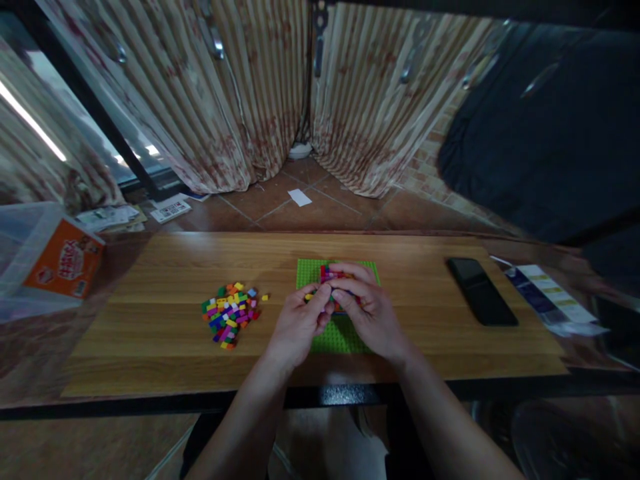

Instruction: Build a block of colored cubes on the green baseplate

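A green baseplate (336, 337) lies on the wooden table (150, 320) in front of me. A small build of coloured bricks (333, 274) stands on it, mostly hidden by my hands. My left hand (299, 323) pinches a small yellow brick (310, 297) at the build's left side. My right hand (370, 310) curls over the build with its fingers pressed on the bricks. A pile of loose coloured bricks (230, 312) lies to the left of my hands.
A black phone (481, 291) lies flat at the right, with a printed leaflet (550, 300) beyond it. A clear plastic box with an orange label (45, 263) stands off the table's left end. Curtains hang behind.
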Available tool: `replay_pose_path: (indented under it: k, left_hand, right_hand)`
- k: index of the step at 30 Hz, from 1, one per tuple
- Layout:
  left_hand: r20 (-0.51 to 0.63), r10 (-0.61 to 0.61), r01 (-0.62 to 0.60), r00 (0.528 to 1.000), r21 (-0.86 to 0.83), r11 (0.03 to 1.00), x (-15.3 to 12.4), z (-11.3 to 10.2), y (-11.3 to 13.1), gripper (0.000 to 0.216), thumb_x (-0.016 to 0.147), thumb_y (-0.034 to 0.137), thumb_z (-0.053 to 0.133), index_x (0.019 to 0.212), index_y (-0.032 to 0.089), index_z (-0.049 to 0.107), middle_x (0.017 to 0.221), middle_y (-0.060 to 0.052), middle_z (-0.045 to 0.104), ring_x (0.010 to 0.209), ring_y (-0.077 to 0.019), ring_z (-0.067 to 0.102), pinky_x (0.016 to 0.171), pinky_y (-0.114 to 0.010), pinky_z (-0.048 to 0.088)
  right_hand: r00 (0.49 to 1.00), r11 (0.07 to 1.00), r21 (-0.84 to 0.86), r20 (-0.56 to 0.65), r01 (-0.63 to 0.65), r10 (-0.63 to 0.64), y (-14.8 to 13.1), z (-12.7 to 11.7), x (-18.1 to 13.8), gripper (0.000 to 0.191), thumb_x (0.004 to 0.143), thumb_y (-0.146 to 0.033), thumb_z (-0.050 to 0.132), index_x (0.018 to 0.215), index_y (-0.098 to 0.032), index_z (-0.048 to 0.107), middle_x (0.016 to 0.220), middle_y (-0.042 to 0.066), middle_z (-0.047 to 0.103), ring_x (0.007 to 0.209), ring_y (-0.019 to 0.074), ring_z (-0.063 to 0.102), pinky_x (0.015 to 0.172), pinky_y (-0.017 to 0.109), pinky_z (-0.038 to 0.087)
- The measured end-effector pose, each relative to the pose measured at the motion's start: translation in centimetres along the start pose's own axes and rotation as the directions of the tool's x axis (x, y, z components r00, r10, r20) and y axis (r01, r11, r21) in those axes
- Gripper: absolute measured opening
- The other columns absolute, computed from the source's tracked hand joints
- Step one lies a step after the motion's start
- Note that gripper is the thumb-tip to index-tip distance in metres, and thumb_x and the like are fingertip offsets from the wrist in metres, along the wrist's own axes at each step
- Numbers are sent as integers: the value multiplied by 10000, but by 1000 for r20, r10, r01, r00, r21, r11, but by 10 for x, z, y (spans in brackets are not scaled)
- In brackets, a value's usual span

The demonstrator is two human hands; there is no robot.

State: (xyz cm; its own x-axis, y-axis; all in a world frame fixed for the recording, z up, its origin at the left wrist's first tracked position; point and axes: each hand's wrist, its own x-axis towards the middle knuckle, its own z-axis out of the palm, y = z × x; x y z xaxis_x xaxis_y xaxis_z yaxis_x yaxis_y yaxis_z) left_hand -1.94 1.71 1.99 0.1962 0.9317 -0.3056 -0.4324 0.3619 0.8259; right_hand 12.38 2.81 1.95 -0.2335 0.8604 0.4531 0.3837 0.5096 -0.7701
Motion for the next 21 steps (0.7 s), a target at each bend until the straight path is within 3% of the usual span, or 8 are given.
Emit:
replay_pose_path:
  k: [4,10,21]
  left_hand:
    - [-55,7,-8,998,-7,1000,0,1,2,394,702,483,761,760,155,551,567,60,485,432,-19,351,391,-140,193]
    - [-192,1,-4,981,-13,1000,1,2,8,395,649,439,796,757,156,544,572,57,508,428,-18,363,374,-134,183]
    - [-220,-25,23,975,-14,1000,0,2,11,374,649,418,787,767,150,554,581,54,518,430,-15,376,371,-132,183]
  right_hand:
    - [995,997,74,-97,-23,30,4,-3,1,127,878,-282,661,983,-307,727,1130,28,676,1106,213,594,996,447,453]
    - [937,982,1,-299,-190,182,27,-18,1,49,807,-278,713,845,-261,738,870,15,725,826,186,653,785,363,514]
    - [967,918,-316,-161,-240,198,25,-18,2,98,814,-217,641,838,-224,736,813,37,708,703,178,620,694,339,501]
